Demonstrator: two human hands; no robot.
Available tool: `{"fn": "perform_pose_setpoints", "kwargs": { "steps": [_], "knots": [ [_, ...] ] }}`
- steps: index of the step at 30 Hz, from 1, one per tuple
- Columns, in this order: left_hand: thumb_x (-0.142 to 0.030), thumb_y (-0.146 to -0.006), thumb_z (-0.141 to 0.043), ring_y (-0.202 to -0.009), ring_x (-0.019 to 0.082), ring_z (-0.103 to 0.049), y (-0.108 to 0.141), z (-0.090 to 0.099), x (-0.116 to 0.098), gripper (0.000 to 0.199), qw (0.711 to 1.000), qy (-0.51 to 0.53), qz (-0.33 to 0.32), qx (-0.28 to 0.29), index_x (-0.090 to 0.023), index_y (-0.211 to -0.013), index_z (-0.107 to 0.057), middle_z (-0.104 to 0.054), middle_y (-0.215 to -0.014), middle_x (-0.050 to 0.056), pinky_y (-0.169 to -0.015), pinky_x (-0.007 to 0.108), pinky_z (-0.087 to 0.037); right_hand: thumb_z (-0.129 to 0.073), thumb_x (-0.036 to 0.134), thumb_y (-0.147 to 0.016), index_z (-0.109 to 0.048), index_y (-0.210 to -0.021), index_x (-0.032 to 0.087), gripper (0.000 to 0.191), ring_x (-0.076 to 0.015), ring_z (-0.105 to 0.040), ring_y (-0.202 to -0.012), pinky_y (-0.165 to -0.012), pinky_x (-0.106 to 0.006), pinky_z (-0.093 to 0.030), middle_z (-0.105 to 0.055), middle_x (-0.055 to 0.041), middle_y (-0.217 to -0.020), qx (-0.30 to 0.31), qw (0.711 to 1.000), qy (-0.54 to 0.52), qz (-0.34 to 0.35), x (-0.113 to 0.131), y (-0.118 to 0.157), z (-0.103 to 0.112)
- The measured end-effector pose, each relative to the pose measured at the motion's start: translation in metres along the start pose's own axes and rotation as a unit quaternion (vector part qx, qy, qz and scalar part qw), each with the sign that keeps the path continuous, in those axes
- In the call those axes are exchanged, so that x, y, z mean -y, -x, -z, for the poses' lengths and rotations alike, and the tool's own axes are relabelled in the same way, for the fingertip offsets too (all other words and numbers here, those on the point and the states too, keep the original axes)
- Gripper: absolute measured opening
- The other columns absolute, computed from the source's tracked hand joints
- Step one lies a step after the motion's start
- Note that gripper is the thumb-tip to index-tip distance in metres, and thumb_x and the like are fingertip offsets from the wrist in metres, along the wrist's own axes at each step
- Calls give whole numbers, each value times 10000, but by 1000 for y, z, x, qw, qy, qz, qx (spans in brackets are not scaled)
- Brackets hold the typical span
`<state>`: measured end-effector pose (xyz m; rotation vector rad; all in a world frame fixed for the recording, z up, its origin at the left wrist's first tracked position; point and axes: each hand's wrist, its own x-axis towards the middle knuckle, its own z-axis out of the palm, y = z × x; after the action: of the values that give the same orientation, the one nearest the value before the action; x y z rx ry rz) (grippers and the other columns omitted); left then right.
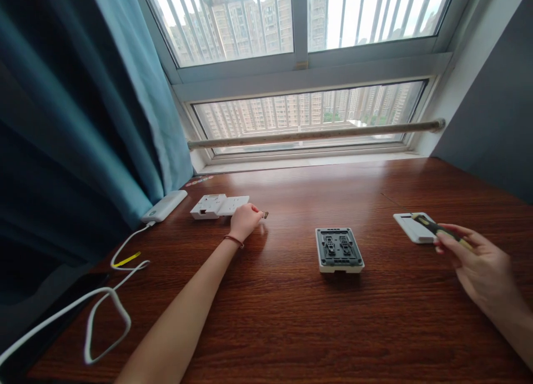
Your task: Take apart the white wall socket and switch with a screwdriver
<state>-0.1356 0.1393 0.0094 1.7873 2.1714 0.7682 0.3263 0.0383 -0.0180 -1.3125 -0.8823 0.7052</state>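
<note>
My left hand (245, 220) is closed, its fingertips pinching a small brownish metal piece (265, 214) over the table. Just behind that hand lie flat white plastic plates (234, 204), next to a thicker white plastic box (207, 206). My right hand (478, 256) is wrapped round a slim black-and-yellow hand tool (437, 229), which points left; its exact kind is unclear. Beneath the tool's front end is a white rectangular switch cover (410, 231). Between my hands a wall switch base (339, 249) rests face up, showing its grey inner mechanism in a white housing.
A white power bank-like box (165, 205) sits by the blue curtain (137, 95), with a white cable (120, 306) looping along the left edge. The cable carries a yellow tie (127, 259). Behind the brown wooden table (283, 328) a rail (316, 135) crosses the window.
</note>
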Motion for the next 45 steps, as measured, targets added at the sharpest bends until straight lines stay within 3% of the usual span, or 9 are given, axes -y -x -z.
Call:
{"fn": "perform_pose_setpoints", "kwargs": {
  "steps": [3, 5, 8, 10, 12, 17, 23, 27, 45],
  "knots": [
    [-274, -691, -542, -569, 127, -551, 10, 4, -22, 178, 993, 104, -40, 41, -135, -770, -619, -621, -623, 27, -520, 219, -388, -747, 148, -586, -641, -718, 236, 191, -126, -559, -620, -546, -244, -490, -589, -11, -799, 8, 981, -188, -44, 26, -19, -6],
    [-317, -722, -536, -481, 86, -490, 24, 1, -39, 220, 981, 168, -65, 78, -135, -821, -611, -596, -594, 2, -457, 196, -351, -706, 133, -647, -635, -756, 245, 171, -114, -565, -648, -553, -234, -481, -597, 0, -825, 16, 966, -252, -60, 50, -32, -19],
    [-380, -731, -567, -517, 68, -494, 52, -13, -65, 262, 956, 252, -97, 115, -144, -838, -603, -612, -677, 7, -473, 180, -367, -607, 235, -773, -627, -854, 211, 87, -98, -538, -574, -451, -235, -419, -621, -34, -875, 52, 964, -256, -57, 87, -45, -55],
    [-348, -698, -634, -602, 86, -532, 71, -25, -77, 232, 895, 395, -116, 171, -132, -778, -606, -622, -714, 24, -549, 194, -410, -561, 271, -812, -603, -825, 181, 100, -54, -433, -451, -363, -196, -301, -631, -45, -818, 123, 950, -284, -45, 108, -45, -86],
    [-347, -699, -651, -678, 109, -562, 84, -35, -86, 229, 859, 453, -121, 205, -131, -768, -617, -643, -787, 46, -626, 222, -441, -522, 299, -840, -584, -804, 142, 173, -34, -354, -404, -353, -188, -263, -631, -58, -758, 189, 938, -284, -53, 120, -39, -115],
    [-330, -688, -677, -751, 152, -590, 94, -52, -94, 228, 852, 465, -123, 208, -129, -788, -640, -662, -792, 55, -706, 267, -466, -613, 231, -790, -565, -887, 142, 139, -48, -464, -523, -442, -175, -367, -596, -9, -734, 273, 922, -272, -46, 119, -17, -162],
    [-295, -755, -620, -822, 174, -602, 97, -54, -90, 167, 852, 455, -173, 194, -144, -813, -663, -666, -839, 69, -778, 291, -473, -666, 295, -746, -503, -911, 175, 262, -98, -525, -503, -408, -230, -421, -629, -19, -730, 323, 930, -126, 119, 104, -1, -158],
    [-279, -765, -611, -877, 184, -590, 98, -53, -83, 144, 864, 421, -203, 184, -162, -818, -677, -646, -896, 76, -816, 301, -469, -650, 278, -767, -468, -875, 193, 228, -101, -542, -496, -420, -246, -450, -637, -16, -731, 342, 922, -72, 166, 108, 7, -152],
    [-273, -773, -603, -1003, 215, -527, 100, -53, -85, 109, 885, 363, -239, 165, -180, -789, -657, -590, -992, 76, -891, 359, -416, -662, 321, -749, -455, -924, 181, 305, -118, -587, -530, -477, -275, -503, -628, -29, -785, 381, 903, 17, 196, 96, 14, -155]
  ]
}}
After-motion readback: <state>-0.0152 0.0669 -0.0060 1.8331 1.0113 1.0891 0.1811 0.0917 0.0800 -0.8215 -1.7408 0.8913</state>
